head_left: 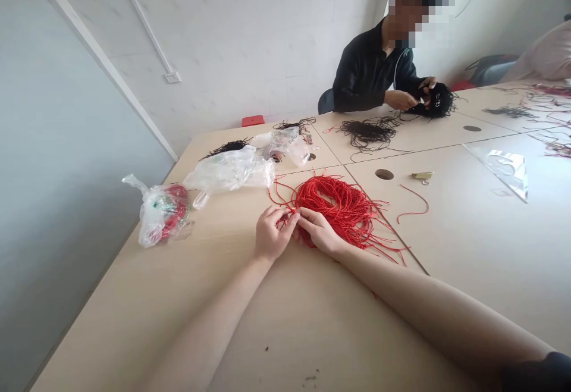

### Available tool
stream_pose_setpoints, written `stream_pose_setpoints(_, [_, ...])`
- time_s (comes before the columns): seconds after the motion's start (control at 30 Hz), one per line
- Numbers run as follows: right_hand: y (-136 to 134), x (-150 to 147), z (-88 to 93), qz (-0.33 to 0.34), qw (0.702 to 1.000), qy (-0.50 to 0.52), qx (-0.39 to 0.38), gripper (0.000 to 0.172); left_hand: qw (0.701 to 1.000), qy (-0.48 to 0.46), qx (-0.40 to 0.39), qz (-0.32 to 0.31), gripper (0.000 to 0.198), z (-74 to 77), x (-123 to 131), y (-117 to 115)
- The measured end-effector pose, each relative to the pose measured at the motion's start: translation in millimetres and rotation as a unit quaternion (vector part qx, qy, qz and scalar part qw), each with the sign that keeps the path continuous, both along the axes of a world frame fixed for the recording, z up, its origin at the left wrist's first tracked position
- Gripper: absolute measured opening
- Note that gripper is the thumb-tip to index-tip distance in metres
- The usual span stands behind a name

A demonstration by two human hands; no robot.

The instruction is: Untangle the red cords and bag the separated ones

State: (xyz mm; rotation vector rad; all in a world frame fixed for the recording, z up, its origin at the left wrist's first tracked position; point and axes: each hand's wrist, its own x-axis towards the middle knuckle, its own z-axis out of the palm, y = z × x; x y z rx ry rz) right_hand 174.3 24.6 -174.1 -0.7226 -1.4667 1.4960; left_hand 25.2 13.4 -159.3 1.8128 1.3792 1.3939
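Note:
A large coil of red cord (341, 201) lies on the table, its loose ends spreading to the right. At the coil's near left side, my left hand (273, 231) pinches a red cord between thumb and fingers. My right hand (319, 228) meets it fingertip to fingertip and pinches the same spot of cord. Its wrist rests close beside the coil. A few thin red strands rise from my fingers toward the upper left. The exact bit of cord between the fingertips is mostly hidden.
Plastic bags (232, 172) lie behind my left hand; another bag (163, 210) holds red cord. Black cords (370, 133) lie farther back. A brass-coloured clip (422, 175), a loose red strand (422, 201) and a clear set square (502, 172) are right. A co-worker (366, 71) handles black cord.

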Motion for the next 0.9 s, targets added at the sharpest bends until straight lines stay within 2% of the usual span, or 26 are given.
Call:
stream_pose_setpoints(0.13, [1,-2,-2.3,-0.025,1.0,-0.014,-0.005,0.031,1.0,0.0,-0.008,-0.005,0.022,-2.2,1,6])
stream_pose_setpoints(0.3, [6,-3,-7.9,-0.173,0.981,-0.075,0.048,0.028,0.998,-0.005,-0.046,-0.041,0.024,-7.0,-7,14])
stream_pose_setpoints(0.43, [9,-1,-10.3,-0.172,0.976,-0.116,0.065,0.027,0.995,-0.014,-0.08,-0.057,0.024,-10.6,-10,18])
stream_pose_setpoints(0.57, [10,0,-10.1,-0.185,0.972,-0.131,0.067,0.026,0.995,-0.008,-0.079,-0.068,0.023,-7.8,-10,15])
stream_pose_setpoints(0.77, [6,-1,-6.5,-0.22,0.958,-0.161,0.089,0.018,0.999,0.005,-0.043,-0.029,0.013,-4.0,-5,11])
stream_pose_setpoints(0.9, [4,-5,-3.4,-0.268,0.942,-0.168,0.114,0.012,0.998,-0.026,-0.048,-0.016,0.014,-1.8,1,12])
